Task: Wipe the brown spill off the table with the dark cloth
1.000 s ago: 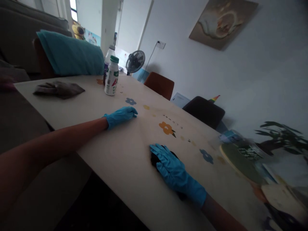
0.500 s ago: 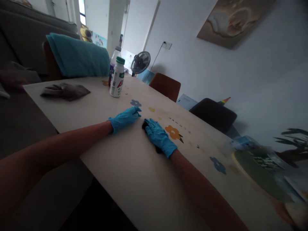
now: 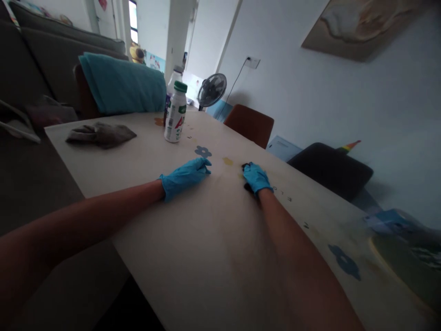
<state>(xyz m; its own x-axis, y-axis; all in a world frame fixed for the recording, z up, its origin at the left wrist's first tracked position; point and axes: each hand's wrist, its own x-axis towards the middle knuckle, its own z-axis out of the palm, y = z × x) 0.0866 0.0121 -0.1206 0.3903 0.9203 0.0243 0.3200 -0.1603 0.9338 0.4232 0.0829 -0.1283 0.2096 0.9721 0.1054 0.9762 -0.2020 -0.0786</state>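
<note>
In a blue glove, my left hand (image 3: pixel 187 176) rests on the white table (image 3: pixel 193 243) with its fingers loosely stretched out and nothing in them. It lies just in front of a printed blue flower. My right hand (image 3: pixel 257 177), gloved the same way, presses down on a black cloth-like piece (image 3: pixel 248 187) near the table's far side. Only the edges of that black piece show at the fingertips and under the palm, so its exact kind is hidden. Printed letters and a yellow flower (image 3: pixel 228 161) lie close to the right hand.
A crumpled grey-brown cloth (image 3: pixel 101 134) lies at the table's left end. A white bottle with a green cap (image 3: pixel 176 112) stands before a second bottle (image 3: pixel 177 76). Chairs (image 3: pixel 250 124) line the far side. A green round mat (image 3: pixel 403 266) is at the right.
My right hand has slid away from me and to the right across the table with the black piece under it. My left hand stays in nearly the same place; the view has shifted slightly.
</note>
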